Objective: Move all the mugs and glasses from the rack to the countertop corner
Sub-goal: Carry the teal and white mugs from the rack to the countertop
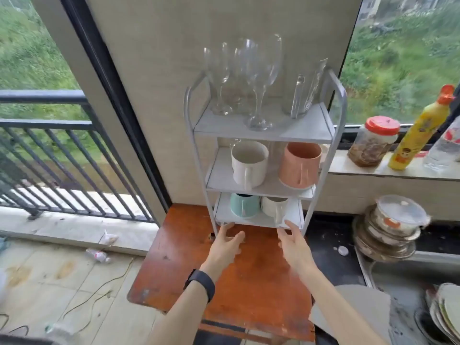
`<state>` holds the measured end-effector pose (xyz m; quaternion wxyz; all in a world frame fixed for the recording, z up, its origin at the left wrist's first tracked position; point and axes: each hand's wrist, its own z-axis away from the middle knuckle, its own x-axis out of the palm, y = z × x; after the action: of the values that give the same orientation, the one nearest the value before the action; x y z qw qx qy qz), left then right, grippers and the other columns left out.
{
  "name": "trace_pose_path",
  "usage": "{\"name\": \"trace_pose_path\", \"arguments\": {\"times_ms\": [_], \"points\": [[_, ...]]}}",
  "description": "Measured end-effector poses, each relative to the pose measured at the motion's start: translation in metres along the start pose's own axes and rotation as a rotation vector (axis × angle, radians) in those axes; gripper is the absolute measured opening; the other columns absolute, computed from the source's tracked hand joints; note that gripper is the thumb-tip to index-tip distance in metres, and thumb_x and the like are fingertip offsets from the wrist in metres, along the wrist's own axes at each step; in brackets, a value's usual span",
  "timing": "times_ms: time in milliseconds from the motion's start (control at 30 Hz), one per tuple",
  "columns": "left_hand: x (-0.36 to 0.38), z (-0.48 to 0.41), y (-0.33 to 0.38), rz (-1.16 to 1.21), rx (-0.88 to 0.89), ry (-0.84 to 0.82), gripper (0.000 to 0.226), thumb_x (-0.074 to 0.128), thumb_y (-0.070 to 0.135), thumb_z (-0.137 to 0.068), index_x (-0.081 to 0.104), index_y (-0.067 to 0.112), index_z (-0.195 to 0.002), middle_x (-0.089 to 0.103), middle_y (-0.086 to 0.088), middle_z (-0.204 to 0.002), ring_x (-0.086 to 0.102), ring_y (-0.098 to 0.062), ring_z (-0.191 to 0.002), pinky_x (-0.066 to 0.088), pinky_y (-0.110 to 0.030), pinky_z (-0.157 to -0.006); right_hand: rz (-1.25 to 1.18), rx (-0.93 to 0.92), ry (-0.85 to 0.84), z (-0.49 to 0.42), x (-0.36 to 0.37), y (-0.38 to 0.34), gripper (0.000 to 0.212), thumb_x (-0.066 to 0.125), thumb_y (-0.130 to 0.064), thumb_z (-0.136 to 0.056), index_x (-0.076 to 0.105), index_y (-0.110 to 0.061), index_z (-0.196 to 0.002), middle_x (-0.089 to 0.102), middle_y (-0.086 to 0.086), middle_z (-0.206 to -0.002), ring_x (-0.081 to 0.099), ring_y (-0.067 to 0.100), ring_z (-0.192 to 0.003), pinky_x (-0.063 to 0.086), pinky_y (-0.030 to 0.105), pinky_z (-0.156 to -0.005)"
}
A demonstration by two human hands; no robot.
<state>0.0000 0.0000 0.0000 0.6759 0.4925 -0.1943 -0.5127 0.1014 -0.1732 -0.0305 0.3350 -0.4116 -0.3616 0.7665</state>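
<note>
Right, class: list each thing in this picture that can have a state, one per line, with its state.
Stemmed glasses: upright, top shelf.
Glass jug: upright, top shelf.
White mug: upright, middle shelf.
Pink mug: upside down, middle shelf.
Teal mug: upright, bottom shelf.
Cream mug: upright, bottom shelf.
Left hand: open, empty.
Right hand: open, empty.
Jar: lid on.
Yellow bottle: capped.

Left hand (227, 241) and right hand (292, 241) reach forward side by side, fingers spread, empty
</note>
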Motion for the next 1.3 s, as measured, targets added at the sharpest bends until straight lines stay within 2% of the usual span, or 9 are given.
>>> {"name": "trace_pose_path", "arguments": {"times_ms": [100,200,300,433,533,667,800,1033,1300], "points": [[0.006,-0.024,0.012,0.061,-0.048,-0.011,0.057,0.057,0.048,-0.096,0.034,0.036,-0.147,0.065,-0.003,-0.122,0.070,-0.014,-0.094,0.057,-0.033,-0.074,-0.078,0.005,-0.014,-0.021,0.007,-0.008,0.054,0.037,-0.081,-0.080,0.044,-0.056,-0.127,0.066,-0.012,-0.113,0.067,0.013,-0.105,0.052,0.048,-0.101],[0.010,-0.042,0.026,0.122,-0.096,-0.050,0.058,0.056,0.055,-0.094,0.036,0.035,-0.145,0.061,-0.001,-0.128,0.070,-0.017,-0.097,0.056,-0.043,-0.093,-0.219,0.036,-0.026,-0.024,0.008,-0.027,0.051,0.040,-0.072,-0.092,0.053,-0.037,-0.127,0.065,-0.008,-0.116,0.070,0.013,-0.100,0.058,0.038,-0.090],[0.010,-0.057,0.037,0.159,-0.100,-0.093,0.064,0.054,0.059,-0.093,0.036,0.030,-0.147,0.060,-0.002,-0.133,0.070,-0.018,-0.100,0.056,-0.042,-0.096,-0.297,0.067,-0.049,-0.032,0.012,-0.039,0.055,0.039,-0.072,-0.092,0.059,-0.032,-0.124,0.064,-0.008,-0.118,0.070,0.017,-0.101,0.057,0.042,-0.092],[0.007,-0.066,0.044,0.139,-0.069,-0.114,0.038,0.041,0.061,-0.097,0.058,0.031,-0.114,0.063,-0.001,-0.122,0.069,-0.015,-0.093,0.055,-0.043,-0.096,-0.322,0.108,-0.016,-0.040,0.018,-0.049,0.050,0.038,-0.066,-0.096,0.062,-0.025,-0.112,0.065,-0.007,-0.110,0.070,0.021,-0.099,0.055,0.044,-0.094],[0.005,-0.070,0.041,0.080,-0.023,-0.121,0.033,0.037,0.059,-0.099,0.057,0.034,-0.098,0.064,0.001,-0.113,0.070,-0.015,-0.092,0.055,-0.045,-0.096,-0.325,0.115,0.019,-0.042,0.021,-0.049,0.046,0.040,-0.064,-0.096,0.062,-0.025,-0.105,0.067,-0.002,-0.107,0.070,0.022,-0.097,0.056,0.041,-0.089],[0.005,-0.071,0.033,0.058,0.042,-0.118,0.032,0.035,0.053,-0.102,0.056,0.029,-0.109,0.063,-0.002,-0.112,0.071,-0.016,-0.087,0.057,-0.045,-0.092,-0.309,0.095,0.046,-0.039,0.020,-0.049,0.047,0.042,-0.068,-0.094,0.063,-0.027,-0.107,0.070,0.000,-0.106,0.070,0.018,-0.099,0.056,0.036,-0.086],[-0.003,-0.070,0.022,0.004,0.076,-0.132,0.051,0.035,0.051,-0.103,0.047,0.018,-0.139,0.064,-0.005,-0.114,0.072,-0.018,-0.089,0.058,-0.046,-0.092,-0.259,0.073,0.131,-0.027,0.020,-0.040,0.049,0.040,-0.074,-0.090,0.061,-0.033,-0.076,0.077,-0.002,-0.092,0.074,0.015,-0.090,0.058,0.037,-0.090],[-0.022,-0.042,0.000,-0.088,0.127,-0.249,0.048,0.036,0.048,-0.103,0.055,0.012,-0.129,0.067,0.000,-0.099,0.073,-0.013,-0.081,0.059,-0.040,-0.084,-0.282,0.031,0.169,0.043,0.022,-0.003,0.053,0.042,-0.062,-0.096,0.069,-0.018,-0.108,0.075,0.004,-0.102,0.072,0.017,-0.097,0.057,0.040,-0.096],[0.006,0.005,-0.025,-0.211,0.176,-0.463,0.047,0.035,0.052,-0.101,0.058,0.017,-0.121,0.069,0.002,-0.103,0.074,-0.013,-0.080,0.060,-0.039,-0.084,-0.333,0.121,0.353,0.140,0.003,0.062,0.037,0.042,-0.051,-0.101,0.068,-0.028,-0.090,0.077,-0.001,-0.095,0.072,0.017,-0.096,0.057,0.038,-0.090]]}}
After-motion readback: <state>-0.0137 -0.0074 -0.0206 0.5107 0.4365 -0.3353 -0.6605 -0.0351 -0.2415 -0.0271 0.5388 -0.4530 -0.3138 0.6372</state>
